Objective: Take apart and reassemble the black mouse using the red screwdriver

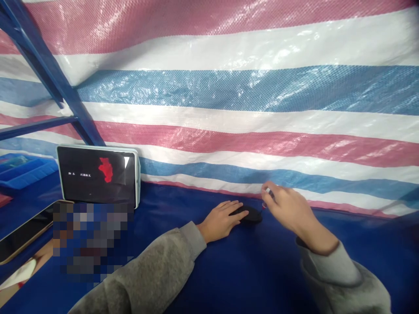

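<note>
A black, rounded computer mouse (250, 214) lies on the blue tabletop. My left hand (218, 221) holds it from the left, fingers over its near end and thumb along its side. To the right of the mouse and slightly above the table, my right hand (288, 209) is closed in a pinch. Between its thumb and index finger shows part of a small thing (269, 191), whitish and dark. A small red bit appears just below the fingertips. The fingers hide the rest, so I cannot tell its kind.
A tablet (94, 179) stands propped up at the left, its screen lit. Before it lie a phone (29, 231) and a pixelated patch. A blue tray (29, 170) sits at far left, by a blue metal frame (49, 65). Striped plastic sheeting (229, 87) hangs behind the table.
</note>
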The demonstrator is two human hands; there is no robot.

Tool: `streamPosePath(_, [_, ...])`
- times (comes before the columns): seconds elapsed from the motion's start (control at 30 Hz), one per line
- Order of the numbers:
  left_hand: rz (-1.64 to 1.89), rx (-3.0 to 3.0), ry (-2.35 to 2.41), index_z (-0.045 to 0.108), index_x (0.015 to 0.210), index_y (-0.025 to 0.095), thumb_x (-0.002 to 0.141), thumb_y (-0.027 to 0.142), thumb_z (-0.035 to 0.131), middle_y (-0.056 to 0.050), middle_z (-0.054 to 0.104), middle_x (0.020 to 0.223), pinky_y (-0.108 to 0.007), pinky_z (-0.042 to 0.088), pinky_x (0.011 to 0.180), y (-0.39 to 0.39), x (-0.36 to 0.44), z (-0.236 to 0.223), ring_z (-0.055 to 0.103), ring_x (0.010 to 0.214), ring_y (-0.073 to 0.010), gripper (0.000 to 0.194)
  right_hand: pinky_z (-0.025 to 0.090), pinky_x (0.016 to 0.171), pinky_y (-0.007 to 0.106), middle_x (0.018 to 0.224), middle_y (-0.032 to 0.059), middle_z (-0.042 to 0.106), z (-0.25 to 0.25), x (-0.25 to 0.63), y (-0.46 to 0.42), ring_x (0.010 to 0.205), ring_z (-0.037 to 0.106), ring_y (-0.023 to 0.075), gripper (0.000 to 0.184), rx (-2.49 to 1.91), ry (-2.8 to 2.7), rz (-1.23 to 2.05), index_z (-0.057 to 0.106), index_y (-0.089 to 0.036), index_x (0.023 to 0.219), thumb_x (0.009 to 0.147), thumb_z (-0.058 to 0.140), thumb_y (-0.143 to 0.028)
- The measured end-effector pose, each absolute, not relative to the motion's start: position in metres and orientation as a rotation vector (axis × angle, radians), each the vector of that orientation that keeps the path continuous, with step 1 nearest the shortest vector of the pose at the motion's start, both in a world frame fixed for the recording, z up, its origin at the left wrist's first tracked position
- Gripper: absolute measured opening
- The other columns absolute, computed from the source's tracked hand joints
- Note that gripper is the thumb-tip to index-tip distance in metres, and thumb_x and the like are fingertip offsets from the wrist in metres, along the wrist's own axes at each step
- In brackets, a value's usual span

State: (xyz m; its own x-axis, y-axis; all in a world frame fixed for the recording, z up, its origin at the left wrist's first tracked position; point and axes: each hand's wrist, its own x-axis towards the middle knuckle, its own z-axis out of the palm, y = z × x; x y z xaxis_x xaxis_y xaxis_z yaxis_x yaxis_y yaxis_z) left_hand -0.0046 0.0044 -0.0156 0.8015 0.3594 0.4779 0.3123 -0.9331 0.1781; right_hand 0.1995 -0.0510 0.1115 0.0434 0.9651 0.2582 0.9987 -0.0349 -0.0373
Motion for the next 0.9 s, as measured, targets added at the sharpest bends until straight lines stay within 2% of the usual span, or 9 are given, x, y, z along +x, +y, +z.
streamPosePath(0.1, [0.798,2.883,0.548,0.046,0.142,0.025,0.101,0.026,0.045,-0.009,0.049,0.145,-0.043,0.038,0.114,0.0044,-0.0044,-0.0163,0.043,0.138,-0.0222,0.04,0.031,0.057,0.029,0.072,0.0028,0.071,0.1114,0.2008,-0.0504,0.065,0.064,0.0209,0.024,-2.114,-2.03,-0.225,0.063,-0.023,0.1,0.091,0.04,-0.026])
streamPosePath(0.3, [0.784,2.864,0.552,0.046,0.142,0.026,0.101,0.025,0.046,-0.008,0.048,0.146,-0.042,0.036,0.115,0.0042,-0.0044,-0.016,0.042,0.138,-0.0213,0.041,0.03,0.055,0.03,0.066,0.0049,0.07,0.1083,0.2022,-0.0495,0.061,0.064,0.0224,0.036,-2.099,-1.988,-0.246,0.065,-0.022,0.096,0.096,0.036,-0.044])
streamPosePath(0.5, [0.789,2.862,0.553,0.047,0.141,0.025,0.1,0.025,0.046,-0.008,0.049,0.146,-0.042,0.037,0.115,0.0043,-0.0044,-0.0161,0.042,0.138,-0.0212,0.04,0.03,0.056,0.028,0.072,0.0023,0.071,0.1113,0.2002,-0.0508,0.062,0.062,0.0191,0.023,-2.091,-1.999,-0.193,0.063,-0.023,0.096,0.087,0.042,-0.023])
streamPosePath(0.73, [0.777,2.872,0.559,0.046,0.141,0.026,0.101,0.025,0.046,-0.008,0.048,0.146,-0.043,0.037,0.114,0.0038,-0.0045,-0.0159,0.042,0.138,-0.0217,0.04,0.03,0.055,0.029,0.068,0.0052,0.07,0.1097,0.2022,-0.0494,0.062,0.064,0.0227,0.035,-2.141,-1.986,-0.243,0.065,-0.023,0.099,0.096,0.036,-0.043])
streamPosePath(0.9, [0.781,2.848,0.556,0.046,0.141,0.026,0.1,0.024,0.046,-0.009,0.049,0.145,-0.043,0.038,0.114,0.0039,-0.0047,-0.0154,0.042,0.138,-0.0221,0.041,0.034,0.055,0.028,0.071,0.0028,0.071,0.1098,0.2017,-0.0495,0.062,0.064,0.0206,0.024,-2.081,-1.984,-0.18,0.064,-0.023,0.097,0.092,0.042,-0.033])
